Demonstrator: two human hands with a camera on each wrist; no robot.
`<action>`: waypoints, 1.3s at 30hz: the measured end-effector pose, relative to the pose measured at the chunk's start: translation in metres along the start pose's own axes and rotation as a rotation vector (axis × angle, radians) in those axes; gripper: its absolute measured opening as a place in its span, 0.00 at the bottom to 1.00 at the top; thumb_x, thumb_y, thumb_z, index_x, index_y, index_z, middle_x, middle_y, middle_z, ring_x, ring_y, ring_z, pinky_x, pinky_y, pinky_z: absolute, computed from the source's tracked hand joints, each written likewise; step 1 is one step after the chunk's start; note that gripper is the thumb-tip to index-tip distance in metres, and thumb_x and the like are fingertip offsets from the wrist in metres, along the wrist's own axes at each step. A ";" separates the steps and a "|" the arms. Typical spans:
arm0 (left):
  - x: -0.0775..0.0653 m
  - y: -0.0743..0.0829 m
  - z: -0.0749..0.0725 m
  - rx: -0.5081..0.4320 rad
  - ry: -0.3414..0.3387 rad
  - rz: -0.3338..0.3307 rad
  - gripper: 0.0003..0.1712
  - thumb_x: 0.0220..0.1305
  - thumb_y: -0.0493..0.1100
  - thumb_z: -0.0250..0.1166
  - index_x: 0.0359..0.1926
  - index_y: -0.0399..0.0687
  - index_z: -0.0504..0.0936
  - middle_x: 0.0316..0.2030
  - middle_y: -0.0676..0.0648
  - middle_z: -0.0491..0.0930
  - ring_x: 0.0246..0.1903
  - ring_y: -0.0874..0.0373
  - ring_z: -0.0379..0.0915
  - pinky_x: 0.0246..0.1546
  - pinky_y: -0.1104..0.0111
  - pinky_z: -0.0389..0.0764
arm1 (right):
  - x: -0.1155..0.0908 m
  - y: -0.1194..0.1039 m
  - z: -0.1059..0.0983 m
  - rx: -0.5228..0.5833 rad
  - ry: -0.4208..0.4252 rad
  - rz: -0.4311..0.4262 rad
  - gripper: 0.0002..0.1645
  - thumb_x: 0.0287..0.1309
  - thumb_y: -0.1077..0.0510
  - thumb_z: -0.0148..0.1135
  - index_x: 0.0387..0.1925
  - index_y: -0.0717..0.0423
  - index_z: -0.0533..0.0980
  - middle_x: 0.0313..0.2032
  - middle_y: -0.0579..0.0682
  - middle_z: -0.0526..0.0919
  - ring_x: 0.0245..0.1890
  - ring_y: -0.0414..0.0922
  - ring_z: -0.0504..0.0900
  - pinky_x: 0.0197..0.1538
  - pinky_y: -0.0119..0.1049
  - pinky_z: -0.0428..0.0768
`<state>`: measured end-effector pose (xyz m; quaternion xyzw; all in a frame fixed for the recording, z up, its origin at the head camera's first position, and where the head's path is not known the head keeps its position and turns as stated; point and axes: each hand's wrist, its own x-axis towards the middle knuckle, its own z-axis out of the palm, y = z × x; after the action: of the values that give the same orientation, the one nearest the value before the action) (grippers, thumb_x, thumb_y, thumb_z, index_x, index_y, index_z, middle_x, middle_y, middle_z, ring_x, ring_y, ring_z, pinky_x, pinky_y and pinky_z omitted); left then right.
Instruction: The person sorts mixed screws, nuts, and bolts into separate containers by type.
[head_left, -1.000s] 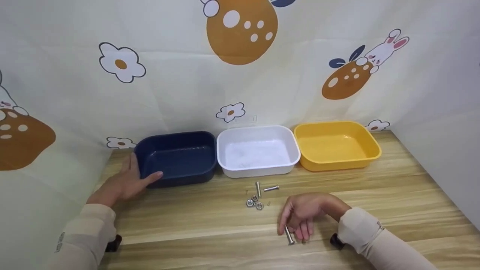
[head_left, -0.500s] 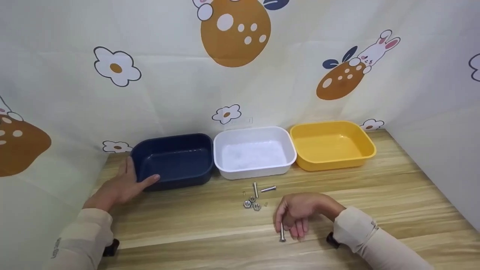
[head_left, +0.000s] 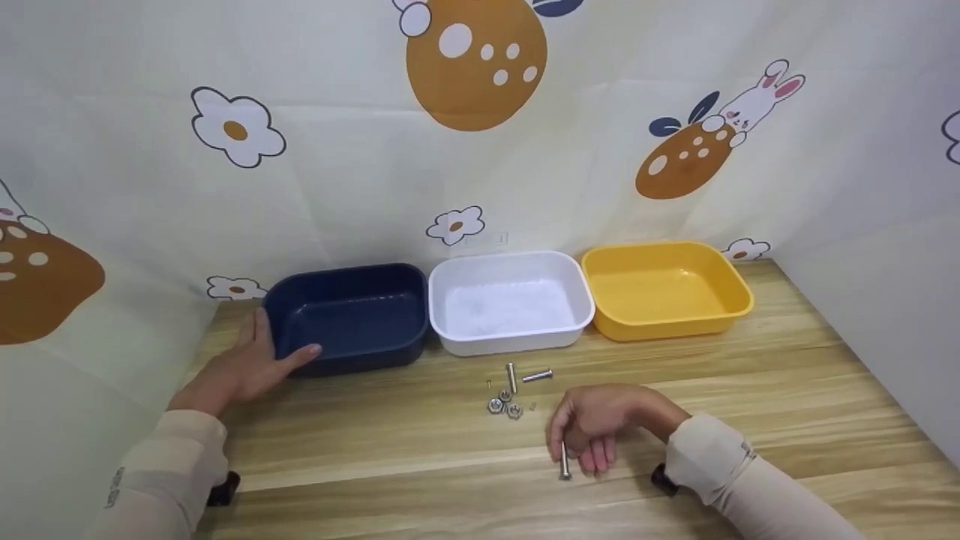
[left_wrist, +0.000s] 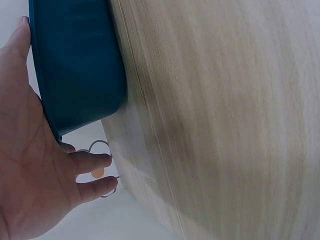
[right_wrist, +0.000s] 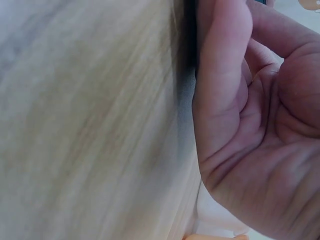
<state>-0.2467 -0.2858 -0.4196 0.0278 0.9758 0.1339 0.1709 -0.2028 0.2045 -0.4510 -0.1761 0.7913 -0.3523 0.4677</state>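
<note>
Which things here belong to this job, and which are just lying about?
Likely the job:
bolt, in the right hand
navy tray, touched by the left hand
white tray, yellow tray
two loose bolts, three nuts
perhaps two tiny pieces, too small to identify

Likely just surroundings:
patterned backdrop
wooden tabletop

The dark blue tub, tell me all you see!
The dark blue tub is rectangular with rounded corners, a thin rim and a shine like plastic; in the left wrist view it looks teal. It sits upright on the wooden table, close beside the white tub. The left hand touches its left end.
</note>
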 end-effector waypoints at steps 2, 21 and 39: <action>-0.001 0.000 0.000 -0.002 -0.002 -0.004 0.71 0.59 0.82 0.37 0.68 0.24 0.18 0.69 0.20 0.23 0.57 0.17 0.57 0.46 0.37 0.73 | 0.001 -0.001 0.000 -0.005 0.000 -0.004 0.17 0.54 0.70 0.55 0.32 0.50 0.85 0.18 0.56 0.84 0.13 0.42 0.81 0.14 0.30 0.77; -0.002 0.001 -0.001 -0.018 -0.005 0.003 0.71 0.59 0.82 0.37 0.68 0.25 0.18 0.70 0.21 0.23 0.59 0.17 0.55 0.48 0.35 0.71 | 0.007 -0.025 -0.012 0.061 0.052 -0.071 0.15 0.58 0.67 0.56 0.38 0.52 0.85 0.20 0.55 0.85 0.15 0.42 0.81 0.16 0.31 0.79; 0.001 -0.001 0.001 -0.007 -0.004 -0.007 0.72 0.58 0.84 0.37 0.69 0.25 0.19 0.70 0.22 0.22 0.58 0.18 0.58 0.47 0.38 0.73 | 0.013 -0.071 -0.032 0.182 0.084 -0.256 0.12 0.65 0.66 0.54 0.45 0.61 0.81 0.22 0.56 0.84 0.15 0.42 0.81 0.18 0.34 0.80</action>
<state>-0.2469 -0.2865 -0.4212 0.0242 0.9751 0.1365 0.1732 -0.2407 0.1606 -0.3972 -0.2176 0.7462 -0.4861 0.3995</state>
